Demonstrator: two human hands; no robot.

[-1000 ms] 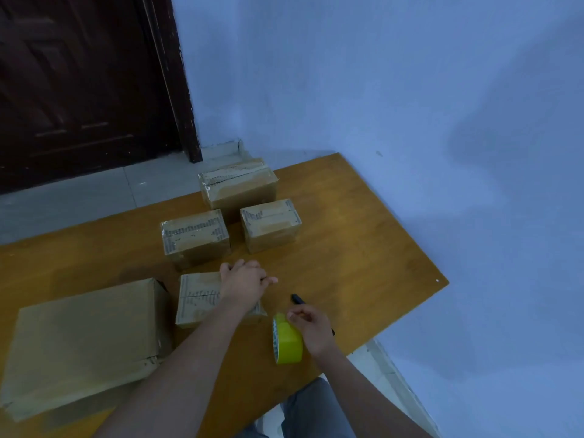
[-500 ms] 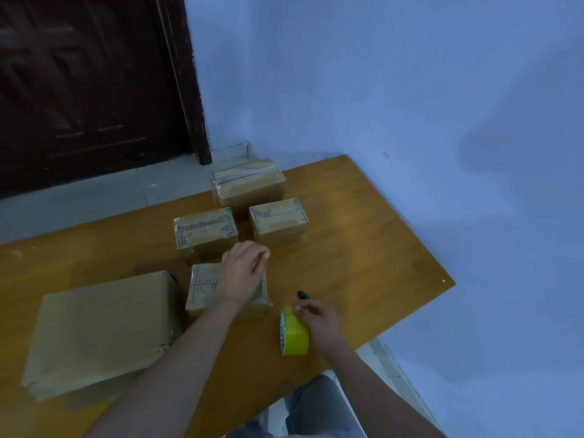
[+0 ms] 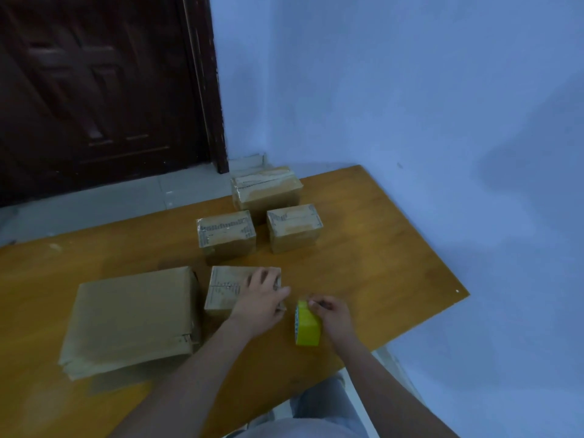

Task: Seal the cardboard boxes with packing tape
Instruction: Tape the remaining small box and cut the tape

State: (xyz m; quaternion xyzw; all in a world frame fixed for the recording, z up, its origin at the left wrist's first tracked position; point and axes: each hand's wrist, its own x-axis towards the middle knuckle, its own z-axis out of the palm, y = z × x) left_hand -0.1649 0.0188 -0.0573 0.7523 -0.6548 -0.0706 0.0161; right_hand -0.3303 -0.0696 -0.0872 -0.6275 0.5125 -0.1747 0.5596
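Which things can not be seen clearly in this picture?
- Head view: the print on the small box is too blurred to read; the left hand covers its right part.
- The right hand hides part of the yellow tape roll, so a loose tape end cannot be told.

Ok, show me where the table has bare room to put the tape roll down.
Bare wood lies right of the small right box, out to the table edge, and far left behind the large flat box. Crowded: the middle, where boxes sit close around the left hand and tape roll.
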